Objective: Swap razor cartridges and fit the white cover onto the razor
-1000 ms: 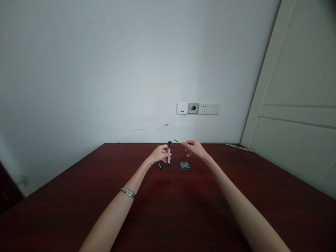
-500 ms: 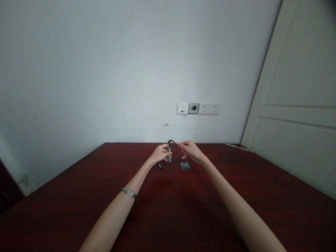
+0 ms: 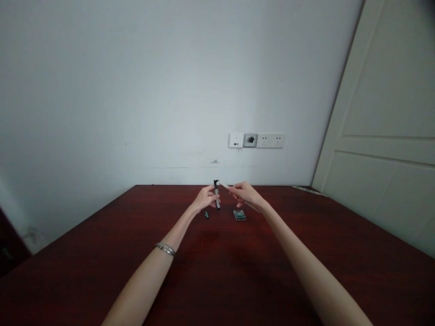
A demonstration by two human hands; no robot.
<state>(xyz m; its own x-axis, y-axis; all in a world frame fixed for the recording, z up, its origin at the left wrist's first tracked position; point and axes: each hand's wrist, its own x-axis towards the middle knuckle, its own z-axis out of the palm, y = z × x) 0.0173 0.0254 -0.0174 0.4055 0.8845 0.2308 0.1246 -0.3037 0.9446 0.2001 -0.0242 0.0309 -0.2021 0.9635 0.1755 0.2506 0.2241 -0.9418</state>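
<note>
My left hand (image 3: 205, 198) is closed around a razor handle (image 3: 217, 200), grey with black parts, held upright above the table. Its black top end (image 3: 216, 182) has no blade cartridge on it. Between the fingers of my right hand (image 3: 245, 194) is a slender white stick (image 3: 224, 185), its tip pointing at the razor's top with a small gap between; its exact kind is too small to make out. Below my left hand lies a small teal-and-black razor cartridge (image 3: 206, 215). A clear case (image 3: 239, 215) with teal pieces inside rests under my right hand.
The dark red wooden table (image 3: 210, 271) runs up to a pale wall (image 3: 170, 90). Sockets and switch plates (image 3: 271, 141) are set in the wall. At right stands a white panelled door (image 3: 384, 136), with a thin flat strip (image 3: 309, 191) on the table near it.
The razor handle has shifted slightly left and its top has come apart from the white stick's tip. My right hand has stayed nearly in place. The cartridge and case lie unmoved.
</note>
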